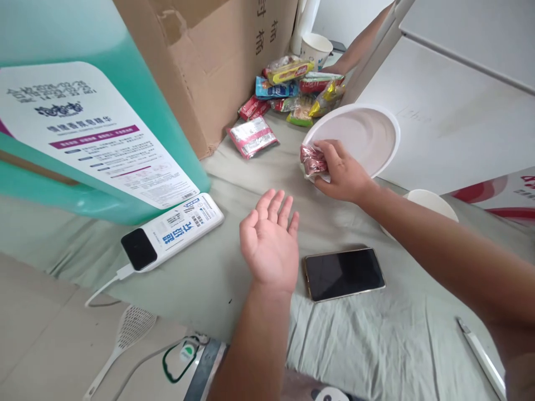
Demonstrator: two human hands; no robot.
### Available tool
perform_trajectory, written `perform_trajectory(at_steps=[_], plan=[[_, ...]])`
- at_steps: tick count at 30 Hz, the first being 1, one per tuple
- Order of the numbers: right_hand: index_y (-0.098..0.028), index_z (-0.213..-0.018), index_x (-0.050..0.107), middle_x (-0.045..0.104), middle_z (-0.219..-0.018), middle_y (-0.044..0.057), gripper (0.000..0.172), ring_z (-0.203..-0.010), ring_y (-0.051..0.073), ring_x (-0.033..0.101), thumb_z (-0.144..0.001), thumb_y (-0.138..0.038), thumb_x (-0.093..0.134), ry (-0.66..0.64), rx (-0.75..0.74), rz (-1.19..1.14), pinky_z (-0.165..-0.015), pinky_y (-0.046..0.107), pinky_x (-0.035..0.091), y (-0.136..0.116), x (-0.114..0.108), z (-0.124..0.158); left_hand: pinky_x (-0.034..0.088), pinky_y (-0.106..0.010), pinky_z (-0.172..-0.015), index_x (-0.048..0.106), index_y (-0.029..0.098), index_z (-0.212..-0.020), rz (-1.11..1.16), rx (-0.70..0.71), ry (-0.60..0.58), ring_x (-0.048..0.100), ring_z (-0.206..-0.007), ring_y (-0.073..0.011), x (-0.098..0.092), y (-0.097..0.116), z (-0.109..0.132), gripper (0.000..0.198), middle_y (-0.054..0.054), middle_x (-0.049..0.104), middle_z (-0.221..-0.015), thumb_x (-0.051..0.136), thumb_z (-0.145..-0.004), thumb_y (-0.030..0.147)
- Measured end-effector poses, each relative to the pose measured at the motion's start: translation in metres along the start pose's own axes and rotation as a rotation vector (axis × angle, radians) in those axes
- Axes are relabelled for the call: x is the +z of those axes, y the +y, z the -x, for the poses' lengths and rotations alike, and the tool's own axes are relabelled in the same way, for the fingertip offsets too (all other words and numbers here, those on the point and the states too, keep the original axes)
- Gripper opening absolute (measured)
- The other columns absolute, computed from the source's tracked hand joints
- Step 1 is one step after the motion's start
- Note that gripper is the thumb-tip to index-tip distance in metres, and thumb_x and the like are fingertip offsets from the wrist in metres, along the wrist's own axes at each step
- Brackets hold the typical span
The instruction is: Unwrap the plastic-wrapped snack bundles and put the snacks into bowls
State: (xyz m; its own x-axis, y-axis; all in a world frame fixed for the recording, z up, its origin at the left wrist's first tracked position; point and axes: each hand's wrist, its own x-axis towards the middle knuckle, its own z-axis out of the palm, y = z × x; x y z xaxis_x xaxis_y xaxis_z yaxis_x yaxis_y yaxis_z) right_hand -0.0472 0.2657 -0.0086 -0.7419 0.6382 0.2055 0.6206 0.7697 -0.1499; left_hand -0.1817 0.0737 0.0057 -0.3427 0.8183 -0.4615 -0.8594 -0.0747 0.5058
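My right hand point(345, 170) is closed around a snack packet in red and clear wrapping point(312, 160), at the left rim of a round white plate point(393, 120). My left hand point(271, 239) lies palm up, fingers spread and bent slightly, with nothing in it. Right of my left hand is a dark-screened phone point(345, 273). Beyond both hands lies a pink and silver packet point(253, 136). Behind it, several colourful snack packets point(292, 89) are heaped together. A white cup or bowl point(430, 203) is partly hidden behind my right forearm.
A large green jug point(163, 106) and a cardboard box point(217, 61) stand at the left. A white power bank point(173, 231) with a cable lies on the green cloth. A paper cup point(316, 47) and a person's forearm point(365, 42) show at the back. White panels point(451, 106) stand right.
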Motion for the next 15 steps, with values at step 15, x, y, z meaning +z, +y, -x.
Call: perform_trajectory(at_steps=[15], plan=[[-0.019, -0.135, 0.061, 0.074, -0.124, 0.016, 0.056, -0.091, 0.033, 0.070, -0.083, -0.037, 0.062, -0.140, 0.160, 0.218, -0.068, 0.036, 0.043, -0.022, 0.003, -0.003, 0.054, -0.039, -0.109, 0.066, 0.029, -0.116, -0.014, 0.001, -0.034, 0.054, -0.147, -0.0275, -0.002, 0.003, 0.000, 0.046, -0.009, 0.062, -0.145, 0.039, -0.093, 0.058]])
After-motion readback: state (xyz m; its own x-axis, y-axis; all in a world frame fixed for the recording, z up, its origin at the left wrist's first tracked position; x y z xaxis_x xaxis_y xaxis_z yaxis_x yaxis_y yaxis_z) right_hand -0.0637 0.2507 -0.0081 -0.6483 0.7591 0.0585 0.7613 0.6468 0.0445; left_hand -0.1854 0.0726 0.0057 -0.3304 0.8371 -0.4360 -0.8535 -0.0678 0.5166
